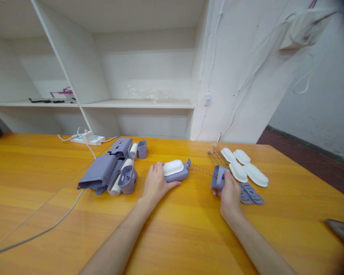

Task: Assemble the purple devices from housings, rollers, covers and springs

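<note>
My left hand [156,181] is closed around a purple-grey plastic body [176,176] that has a white, oval bristled-looking piece [173,167] on top. From its right end a thin coil spring [200,169] stretches across to a hollow purple-grey plastic cap [218,177]. That cap is gripped in my right hand [230,191], a little above the table, with its opening facing left. Whether the spring is fixed at either end, I cannot tell. Just right of my right hand lie flat purple-grey slotted plates [251,194].
Several white oval pieces [256,175] and a heap of springs [218,156] lie at the right on the wooden table [186,236]. Larger purple-grey housings [99,172], white cylinders and another cap [128,178] sit at the left. A power strip [88,139] and cables are behind them.
</note>
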Motion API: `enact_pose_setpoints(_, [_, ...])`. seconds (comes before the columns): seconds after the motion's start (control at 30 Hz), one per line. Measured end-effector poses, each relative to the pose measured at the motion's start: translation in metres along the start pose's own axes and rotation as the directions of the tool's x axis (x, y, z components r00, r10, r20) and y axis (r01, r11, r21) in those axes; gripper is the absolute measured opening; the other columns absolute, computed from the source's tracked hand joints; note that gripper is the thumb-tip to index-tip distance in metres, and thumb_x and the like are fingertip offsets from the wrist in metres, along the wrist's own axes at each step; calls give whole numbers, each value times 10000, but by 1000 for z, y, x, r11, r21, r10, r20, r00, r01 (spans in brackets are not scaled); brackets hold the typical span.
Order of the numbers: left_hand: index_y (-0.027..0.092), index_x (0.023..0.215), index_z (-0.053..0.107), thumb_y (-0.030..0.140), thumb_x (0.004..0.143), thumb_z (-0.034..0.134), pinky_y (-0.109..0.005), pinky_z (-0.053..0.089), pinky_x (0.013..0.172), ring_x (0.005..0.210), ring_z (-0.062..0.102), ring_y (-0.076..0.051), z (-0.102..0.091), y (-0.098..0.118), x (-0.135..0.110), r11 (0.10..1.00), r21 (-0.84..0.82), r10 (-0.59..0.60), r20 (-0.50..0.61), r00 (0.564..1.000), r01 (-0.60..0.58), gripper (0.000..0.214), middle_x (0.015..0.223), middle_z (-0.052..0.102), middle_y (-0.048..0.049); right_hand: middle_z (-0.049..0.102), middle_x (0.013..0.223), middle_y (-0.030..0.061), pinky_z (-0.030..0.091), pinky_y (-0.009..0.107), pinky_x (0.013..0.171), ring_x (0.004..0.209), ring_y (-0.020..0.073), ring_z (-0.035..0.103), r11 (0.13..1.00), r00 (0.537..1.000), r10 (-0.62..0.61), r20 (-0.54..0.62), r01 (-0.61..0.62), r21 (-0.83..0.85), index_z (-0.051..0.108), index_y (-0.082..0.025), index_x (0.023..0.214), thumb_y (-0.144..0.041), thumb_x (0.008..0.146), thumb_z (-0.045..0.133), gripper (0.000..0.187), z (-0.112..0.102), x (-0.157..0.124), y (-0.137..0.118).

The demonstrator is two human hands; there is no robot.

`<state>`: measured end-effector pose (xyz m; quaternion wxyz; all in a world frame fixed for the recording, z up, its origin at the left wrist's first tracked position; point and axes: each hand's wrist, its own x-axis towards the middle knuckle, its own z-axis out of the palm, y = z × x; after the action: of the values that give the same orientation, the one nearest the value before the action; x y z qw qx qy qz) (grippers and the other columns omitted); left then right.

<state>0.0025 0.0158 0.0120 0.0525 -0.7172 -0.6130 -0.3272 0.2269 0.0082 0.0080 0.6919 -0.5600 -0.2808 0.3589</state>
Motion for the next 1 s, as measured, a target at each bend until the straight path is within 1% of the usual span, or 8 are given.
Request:
enact_pose_setpoints(0.13, [165, 1061, 450, 648, 531, 708, -441, 391, 855, 981, 491, -294, -2, -6, 4, 1000, 10, 10, -62, 998, -9, 762, 1008, 550, -87, 555, 515, -59, 339, 222, 274, 327, 120, 481, 993, 997, 63, -52, -58, 102, 534, -181, 753, -490, 754, 526, 309, -1, 5, -1])
enact_pose_setpoints(0.23, [170, 1093, 452, 628, 518, 729, -461, 400, 847, 996, 483, -304, -3, -12, 6, 999, -20, 48, -49, 998, -49, 786, 1032, 551, -89, 557, 502, -58, 330, 220, 267, 319, 120, 481, 992, 996, 65, -61, -58, 114, 529, -181, 734, -482, 756, 524, 301, -1, 5, -1])
enact_pose_setpoints(0.37, [189, 1188, 396, 480, 547, 788, -439, 405, 923, 1109, 447, -288, -2, -17, 7, 975, -172, 140, -11, 990, -140, 806, 1133, 505, -93, 554, 500, -53, 312, 214, 256, 323, 121, 488, 991, 997, 55, -58, -47, 127, 519, -183, 713, -484, 753, 525, 303, -1, 4, -2])
enact_pose_setpoints(0.5, [192, 1230, 334, 339, 585, 793, -418, 390, 977, 1155, 424, -259, -3, -16, 6, 934, -298, 186, -61, 981, -196, 805, 1195, 455, -98, 541, 492, -64, 302, 209, 252, 317, 114, 470, 991, 995, 58, -77, -48, 125, 507, -191, 698, -478, 747, 533, 292, -1, 3, -5])
enact_pose_setpoints(0.6, [183, 1245, 311, 267, 616, 762, -432, 388, 974, 1138, 426, -260, -5, -14, 5, 918, -310, 223, -107, 969, -245, 778, 1194, 441, -109, 525, 485, -71, 288, 205, 253, 319, 110, 458, 992, 994, 53, -94, -41, 121, 500, -195, 694, -490, 744, 532, 301, -1, 3, -6])
enact_pose_setpoints(0.73, [187, 1292, 277, 177, 636, 708, -469, 365, 989, 1153, 401, -281, -9, -12, 5, 920, -280, 260, -92, 961, -276, 785, 1217, 429, -120, 501, 491, -74, 302, 208, 275, 348, 110, 455, 995, 994, -6, -107, 17, 101, 515, -194, 705, -510, 740, 545, 319, -3, 3, -5])
enact_pose_setpoints(0.9, [204, 1303, 275, 179, 642, 713, -491, 333, 1010, 1180, 385, -287, -11, -12, 6, 926, -257, 260, -96, 961, -277, 793, 1227, 447, -112, 532, 563, -46, 322, 216, 319, 410, 114, 458, 995, 983, -82, -162, 89, 39, 612, -166, 931, -539, 752, 537, 421, -4, 6, -3])
enact_pose_setpoints(1.0, [206, 1283, 293, 199, 657, 717, -515, 295, 1032, 1184, 388, -281, -11, -13, 6, 929, -237, 258, -136, 957, -284, 756, 1218, 459, -107, 600, 690, 0, 324, 213, 339, 452, 112, 456, 993, 979, -113, -169, 117, 17, 600, -155, 1095, -553, 755, 530, 529, -4, 7, -2])
